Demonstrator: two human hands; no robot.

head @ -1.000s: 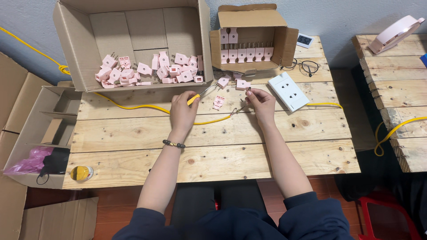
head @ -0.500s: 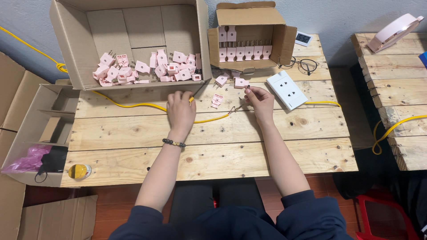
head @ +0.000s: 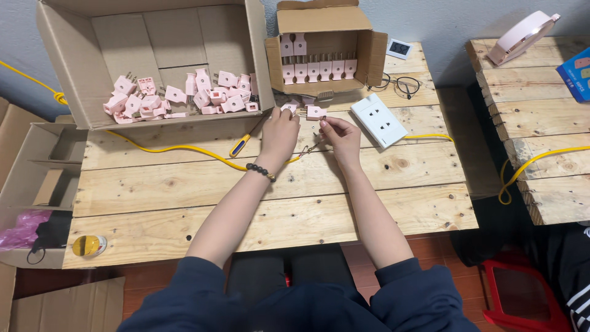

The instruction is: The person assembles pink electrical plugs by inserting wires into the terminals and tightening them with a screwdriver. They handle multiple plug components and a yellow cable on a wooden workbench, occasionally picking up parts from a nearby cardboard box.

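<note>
Head view, left to right: a large open cardboard box (head: 80,74) on a pale wooden pallet table (head: 184,184) holds loose pink plastic plug parts (head: 178,98). A yellow cable (head: 178,149) crosses the table. The left hand (head: 280,132), curled, fingertips touching a small pink plug piece (head: 289,108). The right hand (head: 342,134) pinches a thin metal part; another pink piece (head: 315,112) lies just above it. A white rectangular socket plate (head: 378,120) sits right.

L hand (head: 279,132) is now further up the tabletop (head: 184,184), near the pink plug pieces (head: 307,110) by the small box; screwdriver (head: 243,144) lies free beside it, no longer under the fingers. R hand (head: 341,135) has shifted slightly toward the pieces.
</note>
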